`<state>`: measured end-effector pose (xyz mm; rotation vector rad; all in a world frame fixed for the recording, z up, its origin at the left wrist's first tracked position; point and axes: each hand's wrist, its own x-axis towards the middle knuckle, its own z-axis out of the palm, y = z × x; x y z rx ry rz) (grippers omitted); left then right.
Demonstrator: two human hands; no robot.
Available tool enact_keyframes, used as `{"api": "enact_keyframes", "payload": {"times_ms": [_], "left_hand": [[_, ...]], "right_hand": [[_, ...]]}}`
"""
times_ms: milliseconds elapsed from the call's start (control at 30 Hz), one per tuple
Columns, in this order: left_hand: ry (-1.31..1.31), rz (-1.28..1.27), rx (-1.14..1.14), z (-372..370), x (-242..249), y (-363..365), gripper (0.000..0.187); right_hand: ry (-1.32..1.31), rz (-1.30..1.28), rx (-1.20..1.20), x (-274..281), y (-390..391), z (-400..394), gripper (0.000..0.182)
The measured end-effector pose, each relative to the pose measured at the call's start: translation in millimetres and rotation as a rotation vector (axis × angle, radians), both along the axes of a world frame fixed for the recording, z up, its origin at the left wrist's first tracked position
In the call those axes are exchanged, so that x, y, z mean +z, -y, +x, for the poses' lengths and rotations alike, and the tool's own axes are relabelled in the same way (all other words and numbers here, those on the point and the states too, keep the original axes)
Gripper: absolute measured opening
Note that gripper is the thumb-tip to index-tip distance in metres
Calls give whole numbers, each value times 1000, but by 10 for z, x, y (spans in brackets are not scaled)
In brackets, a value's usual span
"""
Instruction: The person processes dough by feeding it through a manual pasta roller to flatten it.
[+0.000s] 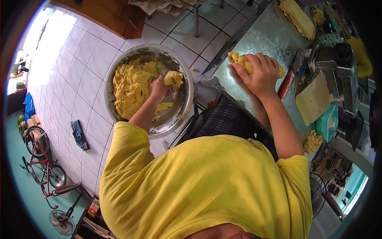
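Note:
Yellow dough [133, 85] fills much of a wide metal bowl [110, 95] at the left. My left hand [158, 87] is inside the bowl, its fingers closed round a lump of dough [173, 79] that sticks out to the right. On the metal table [258, 42] at the right, my right hand [262, 73] lies over a second lump of dough [240, 59], fingers wrapped round its top. The second lump shows on both sides of that hand.
Right of my right hand lie a red-handled knife [285, 84], a flat dough sheet [313, 98] and a metal machine [336, 71]. A folded dough sheet [297, 18] is at the table's far end. A wooden table [107, 14] stands beyond the bowl.

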<state>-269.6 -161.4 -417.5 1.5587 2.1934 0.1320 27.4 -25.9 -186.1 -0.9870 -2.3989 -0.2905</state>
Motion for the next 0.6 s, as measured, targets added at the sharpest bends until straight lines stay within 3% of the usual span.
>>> {"api": "enact_keyframes", "payload": {"times_ms": [100, 167, 200, 267, 300, 367, 400, 433, 533, 600], "left_hand": [[63, 72, 122, 36, 144, -44, 42], [322, 175, 363, -17, 15, -34, 43], [319, 181, 355, -59, -108, -11, 43], [919, 392, 574, -143, -319, 3, 37], [922, 394, 560, -163, -241, -12, 37], [1391, 403, 803, -187, 16, 17, 30], [1462, 431, 854, -221, 36, 16, 25], [1453, 433, 859, -251, 56, 26, 25], [1809, 478, 880, -326, 124, 93, 34], [1889, 503, 871, -327, 232, 125, 37]], "right_hand": [[-1, 13, -2, -11, 1, 9, 33], [-15, 9, 2, -12, 2, 2, 33], [-19, 16, -5, -11, 6, -4, 33], [-33, 0, 0, -5, 11, 0, 34], [-34, 7, -11, -4, 9, 3, 34], [-39, -1, -4, -16, 12, 6, 35], [-44, -2, -5, -20, 3, 11, 35], [-48, 5, -1, -23, 1, 15, 34], [-62, 7, 12, -42, 1, 3, 34], [-62, 6, 6, -38, 3, -3, 34]]}}
